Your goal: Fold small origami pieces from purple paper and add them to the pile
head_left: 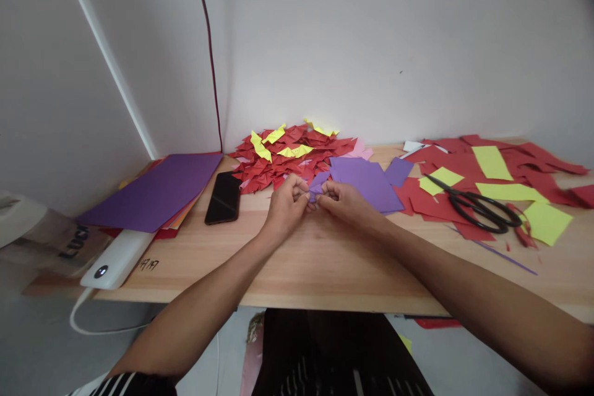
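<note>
Dark clothing with white marks [338, 352] fills the bottom centre, below the front edge of the wooden worktop [288, 278]. From either side, the left arm [204, 300] and right arm [455, 278] slant forward and inward. The left hand [288, 201] and right hand [346, 203] nearly meet, fingers [301, 202] bent and pinched on a small folded purple paper [318, 181] between them, just before a red paper pile [292, 164].

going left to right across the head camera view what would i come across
Clear container, white power bank, phone, left hand, folded purple paper, right hand, black scissors.
</note>
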`<action>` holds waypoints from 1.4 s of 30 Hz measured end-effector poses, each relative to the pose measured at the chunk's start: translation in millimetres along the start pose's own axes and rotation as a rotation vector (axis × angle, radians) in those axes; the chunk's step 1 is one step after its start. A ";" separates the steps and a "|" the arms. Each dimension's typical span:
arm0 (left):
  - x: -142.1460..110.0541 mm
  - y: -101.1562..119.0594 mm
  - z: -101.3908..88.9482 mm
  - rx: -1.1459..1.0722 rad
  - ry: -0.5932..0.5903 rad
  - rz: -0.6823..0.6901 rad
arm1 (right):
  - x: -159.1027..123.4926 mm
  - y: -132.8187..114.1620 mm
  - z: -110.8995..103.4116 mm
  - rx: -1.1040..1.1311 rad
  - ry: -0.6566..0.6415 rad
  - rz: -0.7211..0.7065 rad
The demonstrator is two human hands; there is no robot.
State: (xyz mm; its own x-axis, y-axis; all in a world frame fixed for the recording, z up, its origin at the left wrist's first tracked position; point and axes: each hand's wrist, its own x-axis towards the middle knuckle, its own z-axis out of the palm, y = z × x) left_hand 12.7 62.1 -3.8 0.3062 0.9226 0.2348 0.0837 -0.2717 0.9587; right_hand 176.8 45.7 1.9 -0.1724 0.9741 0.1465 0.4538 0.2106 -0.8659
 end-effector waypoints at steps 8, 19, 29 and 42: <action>3.3 -5.1 -0.9 -0.041 -0.024 -0.076 | 2.1 3.0 -0.8 -0.023 -0.016 0.026; 6.5 -4.7 -3.7 -0.166 -0.056 -0.145 | 2.4 3.3 -1.2 -0.061 -0.021 -0.028; 7.4 -1.3 -4.7 -0.140 -0.138 -0.256 | 1.5 5.7 1.3 -0.049 -0.047 -0.051; 3.2 -2.5 -3.4 -0.128 -0.137 -0.130 | 2.4 3.0 -2.1 -0.075 -0.040 -0.035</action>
State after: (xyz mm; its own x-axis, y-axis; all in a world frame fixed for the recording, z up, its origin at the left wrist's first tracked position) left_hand 10.2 66.7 -4.9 0.4276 0.8992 0.0926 0.0123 -0.1082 0.9941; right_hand 179.6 48.9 0.6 -0.2237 0.9621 0.1559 0.5105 0.2519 -0.8221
